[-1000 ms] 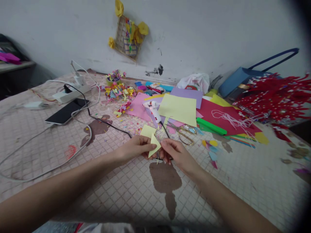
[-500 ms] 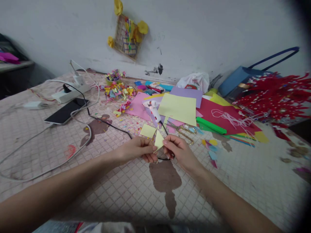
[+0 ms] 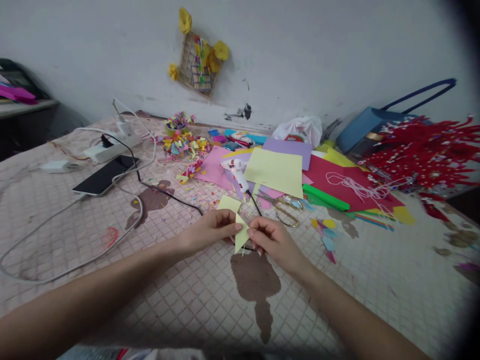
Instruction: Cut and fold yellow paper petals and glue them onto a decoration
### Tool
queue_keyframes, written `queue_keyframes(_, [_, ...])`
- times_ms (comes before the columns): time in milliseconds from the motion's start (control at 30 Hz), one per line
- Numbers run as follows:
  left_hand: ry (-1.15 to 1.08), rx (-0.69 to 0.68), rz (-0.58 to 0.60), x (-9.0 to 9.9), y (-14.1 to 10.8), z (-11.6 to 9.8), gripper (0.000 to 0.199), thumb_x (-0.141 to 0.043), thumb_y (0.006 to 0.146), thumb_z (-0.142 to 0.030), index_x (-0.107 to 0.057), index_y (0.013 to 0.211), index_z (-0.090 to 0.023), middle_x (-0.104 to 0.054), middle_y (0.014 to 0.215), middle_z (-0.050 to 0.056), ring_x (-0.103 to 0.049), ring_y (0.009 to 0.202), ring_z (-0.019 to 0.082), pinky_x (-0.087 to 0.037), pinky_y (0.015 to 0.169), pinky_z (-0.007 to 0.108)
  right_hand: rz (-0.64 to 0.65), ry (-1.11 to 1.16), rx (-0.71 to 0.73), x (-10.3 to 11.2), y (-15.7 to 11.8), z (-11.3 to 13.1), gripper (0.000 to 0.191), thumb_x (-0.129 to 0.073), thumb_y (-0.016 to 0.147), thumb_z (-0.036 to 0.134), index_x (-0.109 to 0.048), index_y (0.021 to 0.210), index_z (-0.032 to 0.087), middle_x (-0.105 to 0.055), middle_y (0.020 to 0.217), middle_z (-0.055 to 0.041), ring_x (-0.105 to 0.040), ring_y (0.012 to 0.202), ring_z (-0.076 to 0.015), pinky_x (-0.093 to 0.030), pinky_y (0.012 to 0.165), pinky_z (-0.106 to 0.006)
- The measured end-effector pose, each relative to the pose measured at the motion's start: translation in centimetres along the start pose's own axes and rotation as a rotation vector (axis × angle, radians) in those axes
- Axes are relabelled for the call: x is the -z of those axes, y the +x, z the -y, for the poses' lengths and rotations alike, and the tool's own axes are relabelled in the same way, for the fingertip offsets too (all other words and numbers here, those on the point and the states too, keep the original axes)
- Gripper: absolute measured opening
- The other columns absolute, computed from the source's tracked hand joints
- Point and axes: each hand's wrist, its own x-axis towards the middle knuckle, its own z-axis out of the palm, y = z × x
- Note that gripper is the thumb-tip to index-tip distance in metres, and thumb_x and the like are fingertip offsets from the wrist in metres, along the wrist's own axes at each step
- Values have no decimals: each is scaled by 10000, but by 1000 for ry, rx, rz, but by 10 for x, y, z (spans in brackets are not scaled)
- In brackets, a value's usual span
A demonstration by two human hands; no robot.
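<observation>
Between my two hands is a small folded piece of pale yellow paper, roughly triangular. My left hand pinches its left edge between thumb and fingers. At its right corner, my right hand pinches it with thumb and forefinger. Just beyond my left hand lies a pale yellow paper square, partly covered by that hand. A white glue gun rests on the coloured sheets farther back, its black cord running down near my right hand. Gold-handled scissors lie to the right of the glue gun.
Coloured paper sheets spread across the table's back, with a green stick-like item and white string. At left are a phone, a power strip and cables. Paper scraps are heaped behind; red decorations stand right.
The small yellow paper has turned in my fingers, its point now directed downward rather than up. Both hands have shifted slightly, and the camera view has tilted a little.
</observation>
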Motion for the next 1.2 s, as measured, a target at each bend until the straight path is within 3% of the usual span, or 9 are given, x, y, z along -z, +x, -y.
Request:
queue_keyframes(133, [-36,-10,-67,2,1,1,250,-663,720,-335,-543,701,-115,-558,610,-20,-519,567,72,-423,576,203,-14,-178,103,-2,-2,2,191,-481,835,233,-484,652,179,-435,581,37,-408,527,-91,-316,490,-214])
queue_keyframes(333, [-83,-5,-87,3,2,5,237,-666,720,-328,-554,712,-120,-588,629,-11,-541,571,76,-432,584,210,-31,-229,137,-3,-2,2,191,-480,833,229,-480,647,186,-424,575,33,-396,544,-103,-306,498,-222])
queue_keyframes(667, [-137,-38,-125,8,5,7,257,-654,733,-349,-536,723,-121,-630,701,33,-589,613,124,-469,594,261,-51,94,-25,-4,-1,3,376,-372,882,483,-524,729,175,-537,597,9,-470,455,-89,-362,415,-202])
queue_keyframes(800, [-139,-31,-141,7,5,6,248,-668,718,-333,-541,707,-121,-621,669,26,-587,601,124,-472,602,265,-9,41,-11,-4,-1,2,249,-545,817,399,-526,710,176,-503,595,33,-449,479,-76,-354,434,-189])
queue_keyframes(933, [-132,-1,-162,5,4,4,267,-640,734,-368,-542,694,-122,-615,655,25,-577,592,117,-466,601,259,-23,25,-25,-4,-1,-1,207,-503,846,337,-523,713,179,-520,599,33,-453,473,-72,-354,439,-187])
queue_keyframes(1033, [-63,54,-104,2,2,1,314,-596,757,-427,-565,730,-115,-618,677,34,-568,601,114,-457,591,249,-13,50,-38,-4,0,-3,202,-495,849,328,-520,714,180,-520,595,39,-458,462,-66,-357,434,-181])
queue_keyframes(1200, [48,79,-15,0,-1,2,282,-661,704,-383,-563,698,-118,-607,624,11,-541,556,100,-432,568,232,-9,141,-95,-4,2,-4,290,-464,857,415,-525,708,174,-540,591,31,-461,426,-62,-340,378,-171])
